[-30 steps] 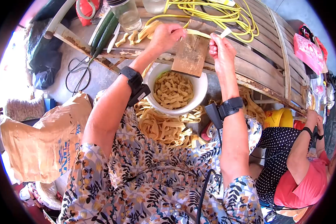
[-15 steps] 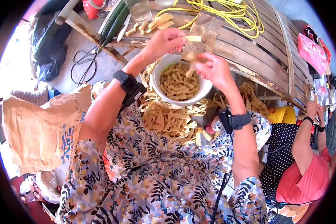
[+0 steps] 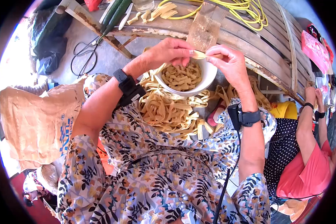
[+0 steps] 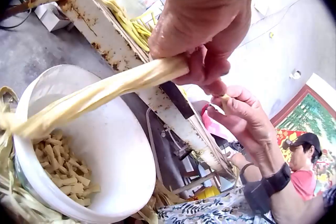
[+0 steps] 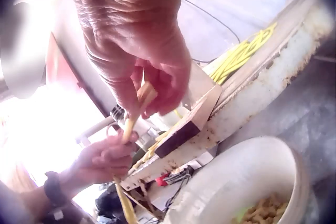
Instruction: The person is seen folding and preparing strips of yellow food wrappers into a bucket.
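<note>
My left hand (image 3: 170, 54) holds a long, pale yellow tofu skin strip (image 4: 100, 92) whose tail hangs past the bucket's rim in the left wrist view. Close by on the right, my right hand (image 3: 233, 67) pinches the strip's short end (image 5: 143, 100) between thumb and fingers. A short stretch of strip spans the gap between both hands, above the far side of a white bucket (image 3: 210, 76). Short knotted tofu skin pieces (image 3: 181, 77) fill the bucket's bottom. Just beyond my hands lies a worn wooden board (image 3: 203, 30) on the slatted bench.
Long loose strips (image 3: 164, 115) lie heaped between the bucket and my lap. On the bench (image 3: 246, 48) are yellow cable (image 3: 255, 16), cucumbers (image 3: 114, 16) and more strip pieces (image 3: 164, 11). A paper sack (image 3: 41, 123) stands left; another person (image 3: 304, 160) sits right.
Both hands held the strip stretched over the board; then the right hand came away with a short piece dropping toward the bucket. Now it is back on the strip, and both hands are lower.
</note>
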Available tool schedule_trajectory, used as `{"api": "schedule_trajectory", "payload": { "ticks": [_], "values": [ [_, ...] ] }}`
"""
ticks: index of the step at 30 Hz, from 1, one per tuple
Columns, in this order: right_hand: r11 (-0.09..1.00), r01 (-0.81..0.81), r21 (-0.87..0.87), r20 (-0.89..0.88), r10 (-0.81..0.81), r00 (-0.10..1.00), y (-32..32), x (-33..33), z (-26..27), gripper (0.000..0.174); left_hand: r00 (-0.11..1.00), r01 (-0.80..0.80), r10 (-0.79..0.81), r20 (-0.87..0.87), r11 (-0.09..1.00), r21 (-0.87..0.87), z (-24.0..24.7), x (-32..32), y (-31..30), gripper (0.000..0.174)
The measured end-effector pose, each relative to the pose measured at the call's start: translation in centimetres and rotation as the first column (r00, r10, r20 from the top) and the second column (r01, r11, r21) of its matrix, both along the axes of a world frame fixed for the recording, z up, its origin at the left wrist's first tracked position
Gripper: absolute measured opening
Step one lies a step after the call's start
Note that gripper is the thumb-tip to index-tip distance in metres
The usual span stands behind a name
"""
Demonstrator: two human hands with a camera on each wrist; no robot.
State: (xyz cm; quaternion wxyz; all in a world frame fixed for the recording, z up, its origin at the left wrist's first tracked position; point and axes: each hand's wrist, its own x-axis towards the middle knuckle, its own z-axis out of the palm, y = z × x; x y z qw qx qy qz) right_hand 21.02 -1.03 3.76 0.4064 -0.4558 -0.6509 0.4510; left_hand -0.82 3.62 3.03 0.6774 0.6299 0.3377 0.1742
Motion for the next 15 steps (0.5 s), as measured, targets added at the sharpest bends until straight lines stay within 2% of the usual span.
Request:
{"api": "schedule_trajectory", "payload": {
  "ticks": [1, 4, 5, 8, 9, 12, 13, 15],
  "values": [
    [0.998, -0.042, 0.054, -0.036, 0.044, 0.998, 0.3, 0.2, -0.4, 0.011, 0.999, -0.039, 0.039, 0.002, 0.999, 0.031, -0.3, 0.1, -0.1, 0.018],
    [0.99, 0.102, -0.093, -0.002, -0.103, 0.995, 1.1, 1.1, 0.3, 0.017, 0.986, -0.105, 0.146, -0.08, 0.917, 0.385, -0.5, 0.9, -0.9, 0.016],
    [0.992, 0.099, -0.071, 0.019, -0.098, 0.995, 1.4, 1.0, -0.2, 0.025, 0.981, -0.173, 0.195, 0.018, 0.817, 0.55, -1.1, 1.7, -1.2, 0.014],
    [0.967, 0.04, -0.252, 0.082, -0.019, 0.996, 1.3, 0.1, -1.2, 0.028, 0.982, -0.037, 0.185, -0.045, 0.419, 0.907, -1.4, 2.3, -1.9, 0.017],
    [0.901, 0.054, -0.431, -0.029, -0.073, 0.997, 0.9, -0.2, -1.5, 0.027, 0.975, 0.036, 0.179, -0.134, 0.465, 0.885, -0.3, 2.3, -2.4, 0.019],
    [0.841, 0.049, -0.539, 0.122, 0.02, 0.992, -0.7, -0.6, -0.6, 0.025, 0.971, 0.136, 0.12, -0.206, 0.433, 0.891, 0.6, 2.3, -3.1, 0.018],
    [0.85, -0.019, -0.526, 0.186, 0.137, 0.973, -0.6, -0.2, -1.6, 0.022, 0.982, 0.127, 0.077, -0.171, 0.397, 0.909, 0.4, 2.2, -3.0, 0.016],
    [0.795, -0.123, -0.595, 0.137, 0.251, 0.958, -1.0, -0.4, -1.9, 0.019, 0.986, 0.129, 0.021, -0.168, 0.548, 0.827, 0.2, 1.6, -2.6, 0.014]
  ]
}}
